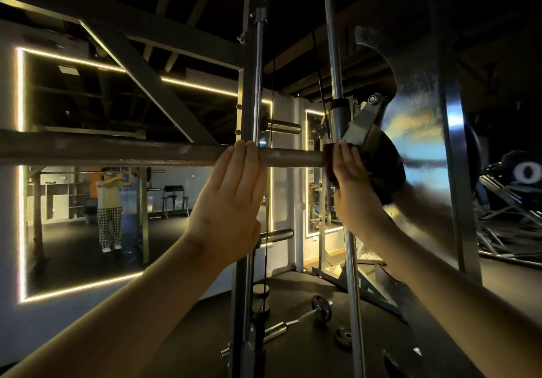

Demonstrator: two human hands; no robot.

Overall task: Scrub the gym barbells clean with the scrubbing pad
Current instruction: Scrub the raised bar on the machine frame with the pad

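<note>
The left hand's (pixel 231 198) fingers (pixel 243 157) are straight and pressed together. They lie flat against the front of the barbell (pixel 117 150), with the tips just reaching over its top and the thumb tucked along the palm below. The right hand's (pixel 353 185) fingers (pixel 346 157) are wrapped over the dark scrubbing pad (pixel 330 160) and hold it against the bar; how far they close behind it cannot be told.

In the head view the barbell runs level from the left edge to the pad. The pad sits at the bar's right end, touching the black collar (pixel 381 160) of the rack. The two hands are near each other on the bar but do not touch. A chrome guide rod (pixel 333 55) rises behind the right hand. A wall mirror (pixel 73 107) edged with light strips hangs to the left. On the dark floor below lie a short curl bar (pixel 293 320) and, near it, a small weight plate (pixel 343 335).
</note>
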